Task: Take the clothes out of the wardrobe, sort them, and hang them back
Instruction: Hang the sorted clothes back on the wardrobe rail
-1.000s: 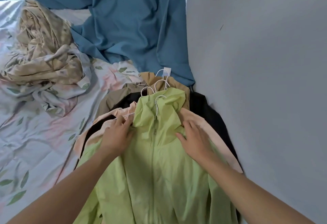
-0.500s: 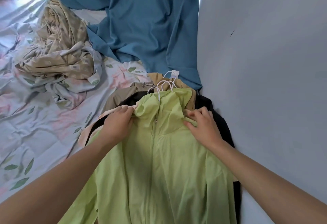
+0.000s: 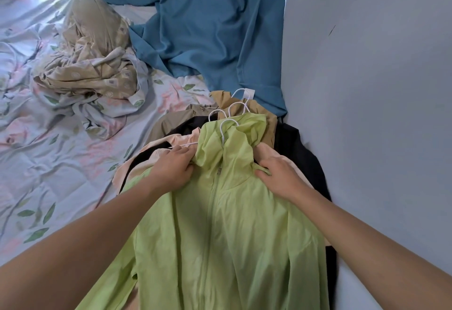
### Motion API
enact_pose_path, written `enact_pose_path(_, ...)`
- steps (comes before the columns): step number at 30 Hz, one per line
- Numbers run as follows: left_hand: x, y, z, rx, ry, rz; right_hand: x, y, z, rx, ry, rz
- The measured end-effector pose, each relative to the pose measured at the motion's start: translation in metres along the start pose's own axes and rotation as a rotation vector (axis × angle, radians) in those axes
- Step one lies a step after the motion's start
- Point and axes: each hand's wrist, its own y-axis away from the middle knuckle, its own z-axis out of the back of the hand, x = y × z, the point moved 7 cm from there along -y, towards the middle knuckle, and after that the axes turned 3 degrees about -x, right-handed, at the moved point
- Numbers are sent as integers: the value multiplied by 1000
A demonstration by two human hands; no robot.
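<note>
Bed [image 3: 61, 163], far left: floral sheet, with a crumpled beige patterned cloth [image 3: 93, 65] well apart from your work. Blue curtain [image 3: 208, 28] hangs behind, pooling onto the bed.

Your left hand [image 3: 171, 169] grips the green jacket [image 3: 220, 224] at its left shoulder, fingers curled into the fabric just below a white hanger arm [image 3: 183, 145] poking out sideways. The jacket lies directly ahead of you, between both hands, long axis running from the hood near the wall corner back toward your body. It tops a stack of garments [image 3: 300, 148], peach, black and tan, with white hanger hooks [image 3: 234, 109] bunched at the far end.

Jacket: thin lime fabric, zipped front, hood crumpled over its own hook.

Your right hand [image 3: 278, 175] pinches the right shoulder. Both hands sit about equally near the collar. Judgement: the next lift should go straight up by the shoulders. Wall [image 3: 367, 114] lies close on the right.
</note>
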Motion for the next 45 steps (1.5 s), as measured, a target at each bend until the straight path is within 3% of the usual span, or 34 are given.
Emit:
enact_pose_path(5, -1, 1, 3, 22, 50, -5, 7, -3, -2, 23, -113, -70)
enact_pose_path(15, 4, 60, 57, -113, 233, -21, 61, 43, 37, -116, -214, -19)
enact_pose_path(24, -4, 107, 100, -127, 341, 78, 133, 80, 76, -107, -289, 121)
enact_pose_path(30, -10, 113, 88, -154, 378, 85, 90, 88, 57, -7, -314, -144)
enact_pose_path(34, -16, 134, 107, -157, 438, 58, 100, 109, 71, -42, -305, -142)
enact_pose_path(37, -17, 168, 139, -123, 483, 102, 129, 133, 98, -94, -315, -77)
enact_pose_path(41, -16, 233, 198, -175, 585, 140, 202, 185, 144, -223, -360, 50)
enact_pose_path(45, -2, 324, 261, -241, 674, 183, 277, 238, 171, -338, -360, 57)
